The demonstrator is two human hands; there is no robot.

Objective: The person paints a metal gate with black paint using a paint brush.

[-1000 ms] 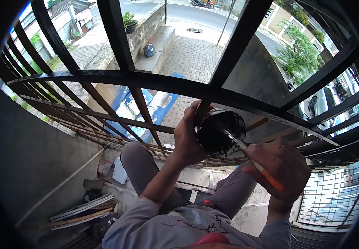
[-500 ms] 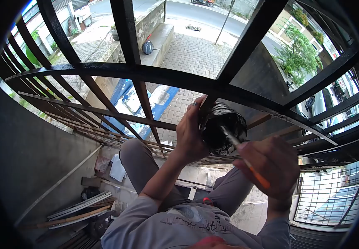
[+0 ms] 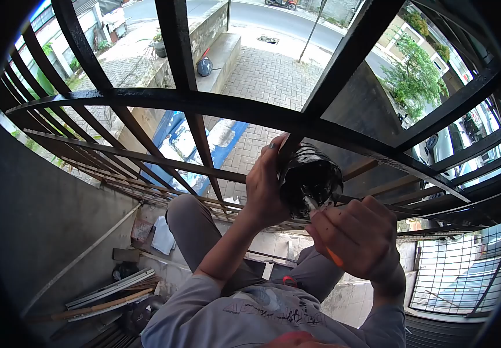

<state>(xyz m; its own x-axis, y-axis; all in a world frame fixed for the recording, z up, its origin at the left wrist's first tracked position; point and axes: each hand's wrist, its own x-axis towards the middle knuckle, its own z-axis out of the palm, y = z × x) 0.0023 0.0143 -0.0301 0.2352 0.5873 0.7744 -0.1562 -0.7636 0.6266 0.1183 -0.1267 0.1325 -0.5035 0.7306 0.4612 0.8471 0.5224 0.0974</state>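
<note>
My left hand (image 3: 265, 188) is wrapped round the side of a paint can (image 3: 315, 154), its fingers beside a vertical bar of the metal railing (image 3: 244, 107). Black paint coats the can's inside and streaks its rim. In my right hand (image 3: 357, 238), closed in a fist, is a paintbrush (image 3: 310, 202) with a pale ferrule and an orange handle. The brush points down into the can, and its bristles are hard to make out against the dark paint. Glossy black covers the upper rail, while some lower bars look brown.
Beyond the railing lie a blue, white-stained object (image 3: 227, 136), a paved drive (image 3: 268, 75) and a dark helmet-like object (image 3: 204, 66) on a ledge. Wooden and metal strips (image 3: 111, 287) lie by the wall at lower left. A wire grid (image 3: 459, 272) stands at right.
My right hand has moved left and slightly down, tilting the brush deeper into the can near its lower edge. My left hand and the can have barely moved.
</note>
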